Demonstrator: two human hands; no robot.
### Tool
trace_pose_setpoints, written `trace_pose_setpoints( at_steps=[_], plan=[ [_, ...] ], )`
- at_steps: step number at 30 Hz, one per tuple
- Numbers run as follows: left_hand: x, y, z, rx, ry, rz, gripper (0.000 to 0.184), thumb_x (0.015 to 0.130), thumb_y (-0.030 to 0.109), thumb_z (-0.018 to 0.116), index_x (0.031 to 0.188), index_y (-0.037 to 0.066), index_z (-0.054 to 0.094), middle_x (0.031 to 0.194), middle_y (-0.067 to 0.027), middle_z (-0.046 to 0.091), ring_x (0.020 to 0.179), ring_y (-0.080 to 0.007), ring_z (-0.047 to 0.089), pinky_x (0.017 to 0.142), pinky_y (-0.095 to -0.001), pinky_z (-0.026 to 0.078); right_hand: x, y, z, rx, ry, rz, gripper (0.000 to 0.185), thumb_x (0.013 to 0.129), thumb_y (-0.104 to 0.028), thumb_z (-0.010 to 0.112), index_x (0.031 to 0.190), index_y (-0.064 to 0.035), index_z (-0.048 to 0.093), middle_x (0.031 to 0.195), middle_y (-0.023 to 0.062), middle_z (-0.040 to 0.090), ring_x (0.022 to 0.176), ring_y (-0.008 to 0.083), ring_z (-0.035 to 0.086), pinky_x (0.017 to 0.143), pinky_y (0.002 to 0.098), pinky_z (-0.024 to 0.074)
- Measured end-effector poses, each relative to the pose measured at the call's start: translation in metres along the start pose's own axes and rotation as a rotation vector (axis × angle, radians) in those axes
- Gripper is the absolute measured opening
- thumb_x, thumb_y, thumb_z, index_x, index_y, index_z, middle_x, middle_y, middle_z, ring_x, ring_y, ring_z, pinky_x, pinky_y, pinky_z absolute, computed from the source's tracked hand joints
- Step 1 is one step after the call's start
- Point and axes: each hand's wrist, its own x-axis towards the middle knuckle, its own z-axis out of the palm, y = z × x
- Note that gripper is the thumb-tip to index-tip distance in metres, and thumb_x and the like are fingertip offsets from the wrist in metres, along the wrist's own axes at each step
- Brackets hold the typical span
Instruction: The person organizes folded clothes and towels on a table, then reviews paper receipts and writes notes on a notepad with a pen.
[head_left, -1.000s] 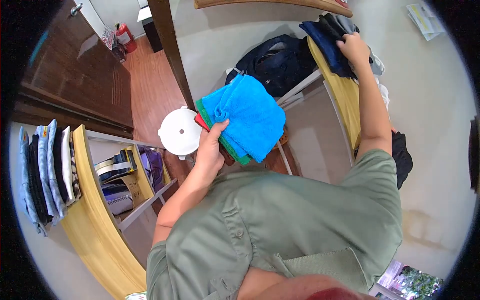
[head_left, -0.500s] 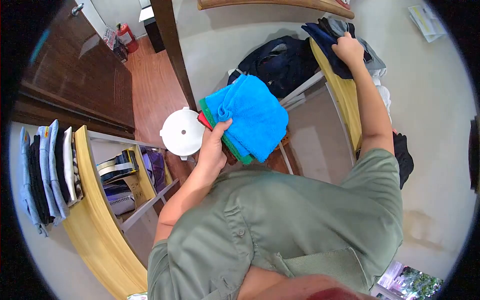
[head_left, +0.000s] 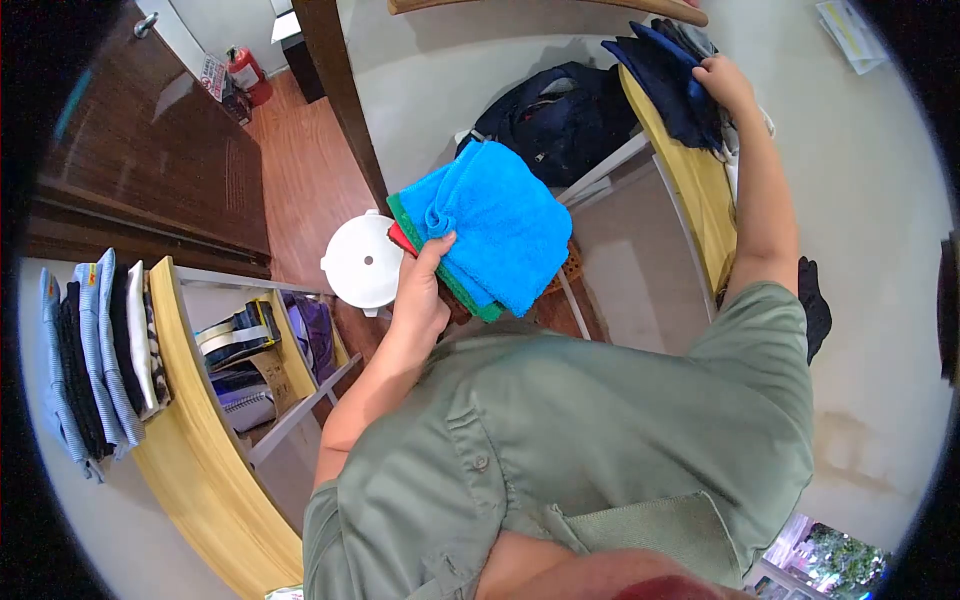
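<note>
My left hand is clamped on a small pile of cloths, out in front of the green shirt. The thumb is on top of the big blue cloth, and a green edge and a bit of red cloth peek out below. The blue one looks fuzzy, soft and light. I think it would bend and flop but not break. The layers could slide apart, so a pinch through the whole pile, near the folds, seems the best hold.

My right hand is stretched out to the dark folded clothes on the wooden shelf. Its fingertips touch the edge of a dark blue piece; I can't tell if they are squeezed on it. These clothes look soft too, but thinner and a bit slippery.

A dark bag sits beside that shelf, and I can't see what is in it. Low down by the pile is a brown basket, mostly hidden, so its inside is a mystery. On the left, a wooden cubby has a roll of tape and a spiral notebook in it. A purple bag is tucked in the part next to them.
</note>
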Motion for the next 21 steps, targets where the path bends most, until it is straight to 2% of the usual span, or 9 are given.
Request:
trace_pose_setpoints(
  at_steps=[1,4,5,8,12,16,18,21],
  plan=[
    [0.000,0.001,0.000,0.001,0.004,-0.015,0.048,0.083,0.022,0.064,0.125,0.006,0.047,0.124,-0.0110,0.054,0.113,-0.0275,0.052,0.098,-0.0449,0.041,-0.005,-0.010,0.003,-0.165,0.118,-0.033,0.035,0.078,-0.036,0.060,0.090,-0.0042,0.070,0.102,0.0178,0.062,0.088,0.0298,0.064,0.078,0.0422,0.0510],
    [0.000,0.000,0.000,-0.001,-0.003,-0.026,0.048,0.084,0.022,0.063,0.126,0.006,0.046,0.124,-0.0111,0.053,0.113,-0.0274,0.051,0.098,-0.0446,0.041,-0.029,-0.052,0.004,-0.317,0.070,-0.034,0.036,0.077,-0.039,0.061,0.088,-0.0062,0.070,0.107,0.0170,0.057,0.095,0.0325,0.062,0.079,0.0468,0.0515],
    [0.000,-0.001,-0.001,-0.002,-0.016,-0.021,0.048,0.084,0.022,0.063,0.126,0.006,0.046,0.124,-0.0113,0.053,0.114,-0.0273,0.051,0.098,-0.0445,0.041,-0.037,-0.062,0.007,-0.355,0.107,-0.054,0.040,0.074,-0.043,0.064,0.088,-0.0059,0.071,0.104,0.0158,0.058,0.095,0.0346,0.061,0.077,0.0467,0.0520],
    [-0.002,0.001,0.002,0.046,-0.007,-0.028,0.049,0.084,0.022,0.063,0.127,0.006,0.046,0.125,-0.0116,0.053,0.114,-0.0275,0.051,0.099,-0.0444,0.041,-0.055,-0.083,0.002,-0.406,0.155,-0.075,0.043,0.071,-0.044,0.066,0.086,-0.0045,0.071,0.103,0.0143,0.058,0.090,0.0355,0.061,0.077,0.0468,0.0521],
    [-0.002,-0.001,0.004,0.040,-0.027,-0.051,0.050,0.084,0.023,0.063,0.127,0.006,0.045,0.127,-0.0118,0.051,0.115,-0.0276,0.050,0.099,-0.0445,0.040,-0.036,-0.061,0.008,-0.379,0.120,-0.061,0.043,0.072,-0.043,0.064,0.090,-0.0044,0.070,0.104,0.0152,0.059,0.093,0.0351,0.061,0.079,0.0462,0.0516],
    [-0.006,0.000,0.007,0.043,-0.023,-0.084,0.053,0.084,0.024,0.063,0.129,0.006,0.043,0.128,-0.0121,0.050,0.117,-0.0281,0.049,0.100,-0.0447,0.040,-0.002,-0.006,0.006,-0.112,0.037,0.037,0.046,0.074,-0.045,0.059,0.099,-0.0071,0.068,0.113,0.0150,0.060,0.096,0.0349,0.062,0.084,0.0465,0.0486],
    [-0.006,-0.001,0.006,0.049,-0.023,-0.082,0.053,0.084,0.025,0.063,0.129,0.006,0.043,0.129,-0.0123,0.050,0.117,-0.0283,0.048,0.100,-0.0447,0.039,0.003,0.005,-0.004,-0.035,-0.095,0.081,0.047,0.074,-0.046,0.058,0.100,-0.0087,0.068,0.115,0.0147,0.059,0.098,0.0335,0.061,0.084,0.0459,0.0488],
    [-0.003,-0.005,0.005,0.047,-0.009,-0.067,0.054,0.084,0.025,0.063,0.130,0.006,0.043,0.129,-0.0124,0.050,0.117,-0.0287,0.048,0.100,-0.0451,0.039,-0.008,-0.015,0.005,-0.176,0.029,0.016,0.046,0.074,-0.046,0.058,0.099,-0.0088,0.068,0.115,0.0156,0.058,0.099,0.0323,0.061,0.085,0.0451,0.0490]
  ],
)
